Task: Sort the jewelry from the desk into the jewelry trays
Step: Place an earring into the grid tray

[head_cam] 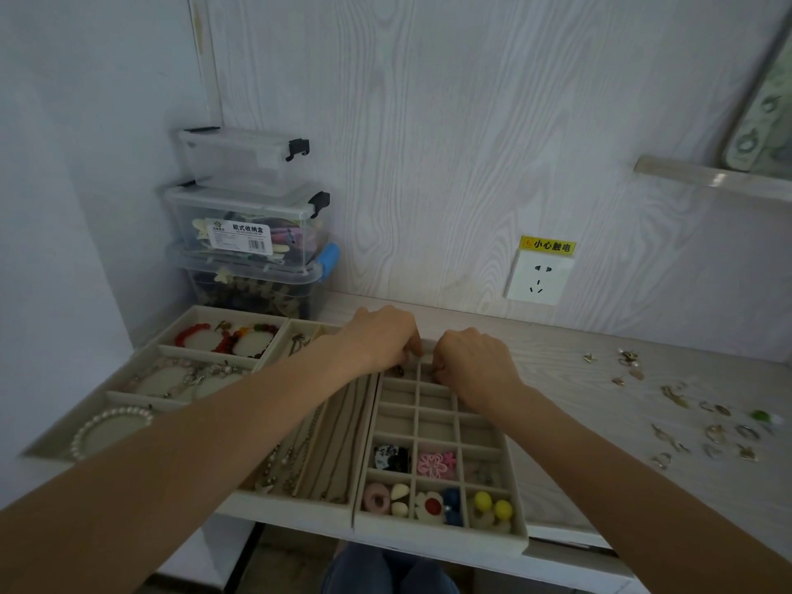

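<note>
Bare desk point(570, 381) lies between the grid tray point(520, 534) and scattered trinkets point(685, 415); stacked boxes point(250, 220) block far left.

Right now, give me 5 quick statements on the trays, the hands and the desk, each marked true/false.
1. Both hands, left hand and right hand, are at the far end of the grid tray. True.
2. Loose metal jewelry lies on the desk to the right of the trays. True.
3. The pearl bracelet sits in the grid tray. False: it is in the bracelet tray on the far left.
4. Every grid compartment is filled. False: the middle rows look empty; items such as the pink flower fill the near rows.
5. The stacked storage boxes stand at the desk's right end. False: they are at the back left.
</note>
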{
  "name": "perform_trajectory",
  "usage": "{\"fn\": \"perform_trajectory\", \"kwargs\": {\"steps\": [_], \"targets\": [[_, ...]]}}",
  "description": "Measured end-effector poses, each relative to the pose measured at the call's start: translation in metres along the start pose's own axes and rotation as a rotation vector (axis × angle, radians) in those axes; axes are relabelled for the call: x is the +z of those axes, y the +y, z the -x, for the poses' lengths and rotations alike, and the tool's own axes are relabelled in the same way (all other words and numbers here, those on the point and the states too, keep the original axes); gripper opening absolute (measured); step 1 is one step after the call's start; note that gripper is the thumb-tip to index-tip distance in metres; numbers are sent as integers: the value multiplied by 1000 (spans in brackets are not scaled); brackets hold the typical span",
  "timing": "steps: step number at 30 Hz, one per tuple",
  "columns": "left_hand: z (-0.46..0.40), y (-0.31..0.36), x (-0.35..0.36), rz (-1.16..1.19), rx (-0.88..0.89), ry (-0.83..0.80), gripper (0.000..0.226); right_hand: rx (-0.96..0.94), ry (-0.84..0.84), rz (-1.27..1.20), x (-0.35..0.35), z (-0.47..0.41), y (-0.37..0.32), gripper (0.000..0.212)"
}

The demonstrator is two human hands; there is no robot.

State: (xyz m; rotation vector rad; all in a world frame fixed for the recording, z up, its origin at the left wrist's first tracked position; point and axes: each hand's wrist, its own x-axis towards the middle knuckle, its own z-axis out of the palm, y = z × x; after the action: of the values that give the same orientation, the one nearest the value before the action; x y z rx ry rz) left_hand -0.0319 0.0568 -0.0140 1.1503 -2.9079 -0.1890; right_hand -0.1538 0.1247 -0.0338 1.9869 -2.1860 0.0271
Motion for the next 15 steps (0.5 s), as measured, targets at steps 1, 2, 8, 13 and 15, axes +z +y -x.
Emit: {"fn": "perform_trajectory", "kwargs": {"steps": [1, 2, 8, 13, 15], "targets": [[1, 0, 0, -1, 1, 1, 33, -2, 0, 1, 1, 0, 0, 20], [2, 0, -1, 0, 3, 0, 33, -3, -5, -4, 1, 0, 0, 20], [5, 5, -2, 59, 19, 13, 23, 93, 61, -300, -25, -2, 21, 14], [-1, 23, -7, 159, 64, 105, 27, 159, 116, -476, -34, 15, 56, 21], [-10, 38, -6, 221, 95, 138, 29, 205, 121, -479, -31, 25, 75, 27]]}}
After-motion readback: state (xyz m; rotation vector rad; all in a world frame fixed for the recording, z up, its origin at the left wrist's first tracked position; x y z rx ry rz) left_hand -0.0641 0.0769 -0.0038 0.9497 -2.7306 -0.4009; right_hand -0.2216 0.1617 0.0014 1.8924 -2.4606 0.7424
